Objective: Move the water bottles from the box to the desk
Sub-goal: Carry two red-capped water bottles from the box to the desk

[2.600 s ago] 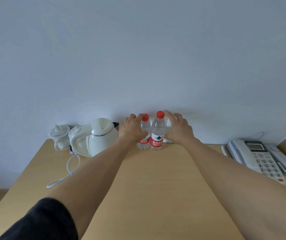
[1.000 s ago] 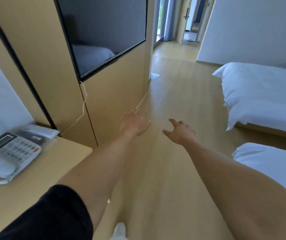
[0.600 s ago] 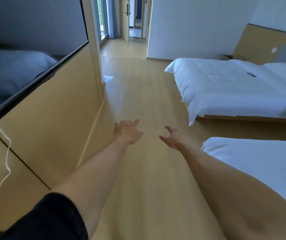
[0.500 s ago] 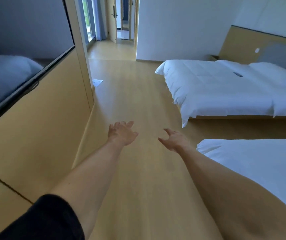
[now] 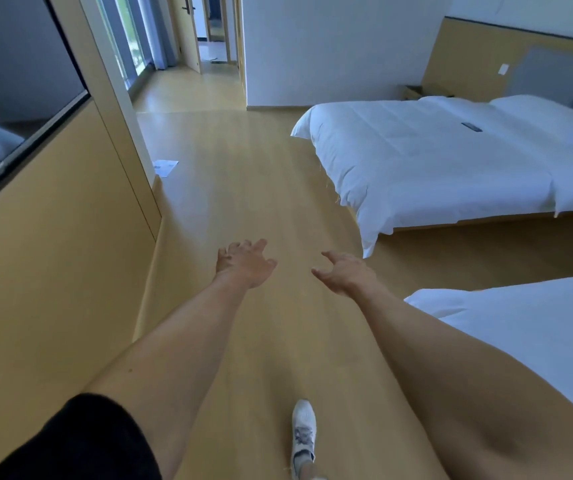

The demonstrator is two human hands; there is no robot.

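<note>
Hotel-style bedroom, two white-made beds [image 5: 444, 161], wall-mounted television [image 5: 18, 98], wooden floor [image 5: 243, 188]

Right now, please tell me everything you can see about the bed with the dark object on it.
The far bed is covered by a white quilt with faint stitched squares, draped over its near edges. A wooden base shows beneath, resting on the wooden floor. A small dark flat object lies on top. Its head meets a tan-and-grey headboard.

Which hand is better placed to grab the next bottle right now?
Neither yet: the left hand and right hand are both empty, open and level above the floor; no box or bottle shows.
</note>
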